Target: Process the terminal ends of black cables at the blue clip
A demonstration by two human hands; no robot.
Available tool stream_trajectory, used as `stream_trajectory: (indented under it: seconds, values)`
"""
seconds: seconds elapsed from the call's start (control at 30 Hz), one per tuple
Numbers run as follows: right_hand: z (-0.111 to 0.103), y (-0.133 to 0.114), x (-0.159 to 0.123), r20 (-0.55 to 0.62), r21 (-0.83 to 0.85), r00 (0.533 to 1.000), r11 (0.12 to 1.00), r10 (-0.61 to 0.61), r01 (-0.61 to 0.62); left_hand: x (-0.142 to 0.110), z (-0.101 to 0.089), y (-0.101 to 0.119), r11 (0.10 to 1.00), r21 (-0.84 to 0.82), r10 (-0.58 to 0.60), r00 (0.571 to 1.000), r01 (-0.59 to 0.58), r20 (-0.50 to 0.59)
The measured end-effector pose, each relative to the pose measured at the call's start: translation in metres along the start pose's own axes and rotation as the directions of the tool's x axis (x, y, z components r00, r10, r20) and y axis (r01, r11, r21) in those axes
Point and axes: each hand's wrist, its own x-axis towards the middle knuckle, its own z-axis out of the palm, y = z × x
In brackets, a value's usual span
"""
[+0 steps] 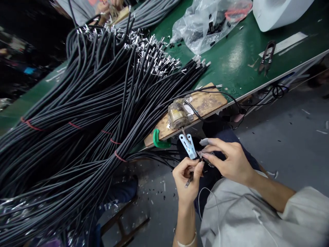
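Dark, thin cable end [201,160]: one, between our two hands, just under the blue clip [189,146]. Counts: one blue clip, one tape-wrapped lump [177,115] above it, one green clamp [159,140] up and left of our left hand, five red ties [120,156] visible on the black cables [102,92]. Cables themselves: too many to count, piled left of both hands, bare silvery ends mostly bunched at the top.

Surface: green table [235,55] beyond our hands, wooden board [209,101] at its near edge, carrying the lump. Farther up from our right hand: one pair of snips [267,58], one clear bag [197,29] with small black bits, one white container [275,13]. Grey floor [290,137] to the right of our hands, scraps on it. Another person's hand [104,10] at the far top left.

Hands: our left hand [189,176] has thumb and index pinched together on the cable end. Our right hand [228,159] has thumb and fingers nearly closed at its tip; can't tell if they grip it.
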Motion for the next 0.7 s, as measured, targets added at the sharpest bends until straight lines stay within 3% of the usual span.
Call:
stream_trajectory:
  seconds: [0.13, 0.2, 0.27, 0.33, 0.43, 0.5, 0.6, 0.7]
  values:
    - [0.011, -0.001, -0.007, -0.148, -0.200, 0.972, 0.968, -0.183, 0.152, -0.002, 0.005, -0.001, 1.000, 0.022, 0.017, 0.999, -0.016, -0.044]
    - [0.015, 0.003, -0.010, -0.190, -0.205, 0.960, 0.964, -0.208, 0.168, -0.003, 0.007, -0.001, 1.000, 0.017, 0.015, 0.999, -0.015, -0.050]
    - [0.015, 0.008, -0.009, -0.184, -0.080, 0.977, 0.992, -0.110, 0.097, -0.004, 0.006, -0.001, 1.000, 0.001, -0.005, 1.000, 0.005, -0.026]
    - [0.012, 0.014, -0.005, -0.100, 0.173, 0.994, 0.985, 0.038, -0.020, -0.005, 0.003, 0.001, 0.999, -0.002, -0.034, 0.999, 0.034, 0.027]
    - [0.007, 0.024, 0.007, 0.197, 0.567, 0.977, 0.803, 0.085, -0.184, -0.005, -0.003, 0.003, 0.997, 0.009, -0.076, 0.991, 0.076, 0.107]
    - [0.008, 0.029, 0.015, 0.336, 0.681, 0.940, 0.672, 0.065, -0.290, -0.004, -0.007, 0.004, 0.993, -0.013, -0.111, 0.984, 0.114, 0.142]
    - [0.016, 0.029, 0.017, 0.306, 0.713, 0.930, 0.598, 0.206, -0.367, -0.003, -0.009, 0.004, 0.988, -0.058, -0.131, 0.980, 0.141, 0.147]
    - [0.027, 0.022, 0.008, 0.099, 0.653, 0.952, 0.703, 0.289, -0.281, -0.004, -0.006, -0.001, 0.991, -0.094, -0.091, 0.992, 0.099, 0.090]
